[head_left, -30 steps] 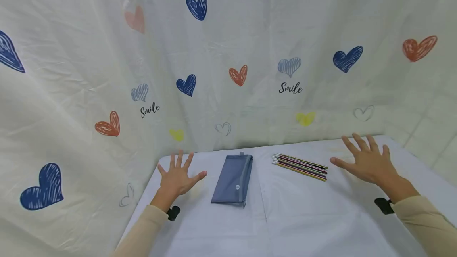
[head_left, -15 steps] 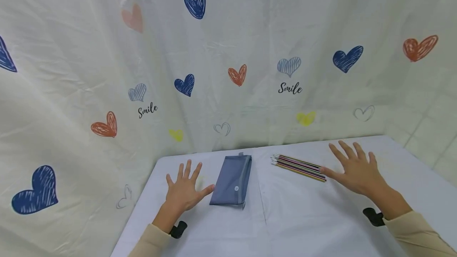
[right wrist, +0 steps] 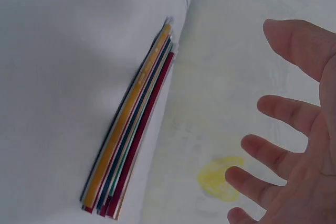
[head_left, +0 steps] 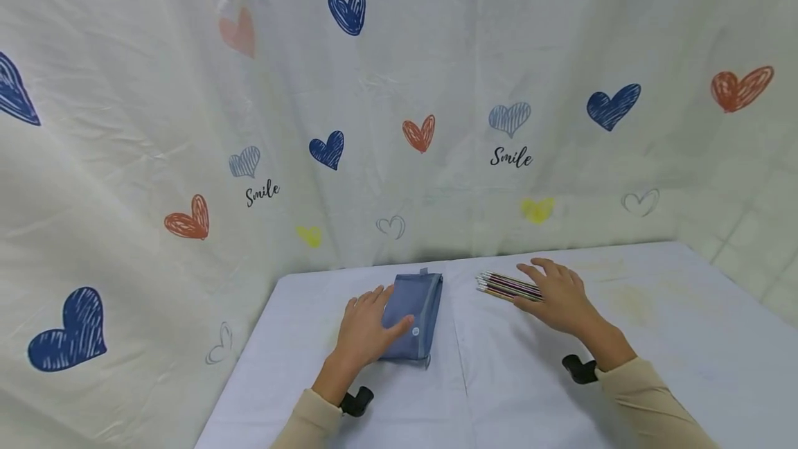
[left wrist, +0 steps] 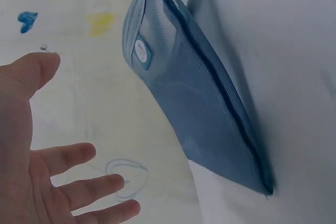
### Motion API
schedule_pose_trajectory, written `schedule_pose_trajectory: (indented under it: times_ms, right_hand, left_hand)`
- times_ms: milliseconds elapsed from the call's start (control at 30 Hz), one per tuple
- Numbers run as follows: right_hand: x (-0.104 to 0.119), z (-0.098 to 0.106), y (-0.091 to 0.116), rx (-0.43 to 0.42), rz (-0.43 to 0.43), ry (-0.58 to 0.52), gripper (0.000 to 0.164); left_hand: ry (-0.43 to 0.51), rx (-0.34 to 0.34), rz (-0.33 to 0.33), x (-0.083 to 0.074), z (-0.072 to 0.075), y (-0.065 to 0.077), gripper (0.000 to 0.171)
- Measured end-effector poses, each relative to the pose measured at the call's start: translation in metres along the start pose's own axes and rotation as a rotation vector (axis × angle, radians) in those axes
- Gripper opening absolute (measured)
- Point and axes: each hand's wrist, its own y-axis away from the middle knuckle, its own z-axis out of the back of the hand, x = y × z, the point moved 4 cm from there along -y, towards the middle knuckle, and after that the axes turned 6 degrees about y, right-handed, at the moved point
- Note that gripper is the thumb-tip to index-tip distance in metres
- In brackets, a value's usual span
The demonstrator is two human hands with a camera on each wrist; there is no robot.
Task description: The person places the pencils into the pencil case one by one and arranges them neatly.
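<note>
A blue zippered pencil pouch (head_left: pixel 408 345) lies flat on the white-covered table, with a small round label near its zip, also plain in the left wrist view. Over the pouch's left part hovers my left hand (head_left: pixel 364 331), its fingers spread and holding nothing; the left wrist view shows a gap between hand and pouch (left wrist: pixel 184 93). Right of the pouch lies a bundle of several striped pencils (head_left: pixel 499 285). My right hand (head_left: pixel 561 300) is above the bundle's right end, hiding it, fingers loosely bent. In the right wrist view the fingers stand apart from the pencils (right wrist: pixel 128 124).
The white tablecloth (head_left: pixel 461 407) has a crease running between the pouch and the pencils. Behind the table's back edge hangs a pale curtain (head_left: pixel 449 199) printed with hearts and the word Smile. Each wrist wears a black device (head_left: pixel 358 401).
Both hands have moved inward: the left one rightward over the pouch, the right one leftward over the pencils. The right fingers have bent more. Pouch and pencils stay where they were.
</note>
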Motion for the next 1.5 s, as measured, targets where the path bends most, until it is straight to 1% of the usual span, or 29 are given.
schedule_pose_trajectory:
  times_ms: [67, 133, 233, 433, 533, 667, 733, 867, 1000, 1100, 1267, 1500]
  right_hand:
    - [0.002, -0.007, -0.006, -0.007, -0.022, -0.038, 0.061]
    - [0.002, -0.014, -0.013, -0.004, -0.045, -0.072, 0.056]
    - [0.004, -0.025, -0.022, 0.022, -0.074, -0.11, 0.049]
    - [0.002, -0.04, -0.034, 0.061, -0.115, -0.161, 0.039]
    - [-0.002, -0.048, -0.035, 0.073, -0.122, -0.153, 0.036]
    - [-0.006, -0.054, -0.035, 0.088, -0.117, -0.146, 0.033]
    - [-0.007, -0.056, -0.036, 0.091, -0.119, -0.145, 0.032]
    - [-0.01, -0.057, -0.036, 0.096, -0.119, -0.134, 0.031]
    - [-0.012, -0.054, -0.035, 0.121, -0.117, -0.135, 0.031]
    - [-0.014, -0.053, -0.035, 0.142, -0.113, -0.151, 0.03]
    - [-0.016, -0.054, -0.034, 0.173, -0.104, -0.165, 0.027]
    - [-0.021, -0.059, -0.032, 0.222, -0.146, -0.14, 0.02]
  left_hand:
    - [0.041, -0.02, 0.003, -0.002, -0.004, -0.004, 0.078]
    - [0.069, -0.032, 0.022, -0.002, -0.01, -0.008, 0.074]
    - [0.093, -0.021, 0.077, -0.003, -0.017, -0.011, 0.072]
    - [0.119, 0.043, 0.174, -0.003, -0.032, -0.009, 0.082]
    - [0.127, 0.047, 0.198, -0.003, -0.037, -0.007, 0.087]
    - [0.115, 0.039, 0.212, -0.003, -0.042, -0.005, 0.093]
    - [0.104, 0.046, 0.222, -0.003, -0.043, -0.004, 0.096]
    - [0.084, 0.067, 0.242, -0.003, -0.047, -0.004, 0.099]
    - [0.052, 0.08, 0.261, -0.002, -0.049, -0.005, 0.101]
    - [0.034, 0.078, 0.262, -0.001, -0.05, -0.006, 0.102]
    - [0.015, 0.098, 0.269, 0.001, -0.055, -0.006, 0.105]
    - [0.03, 0.11, 0.26, 0.004, -0.059, -0.007, 0.105]
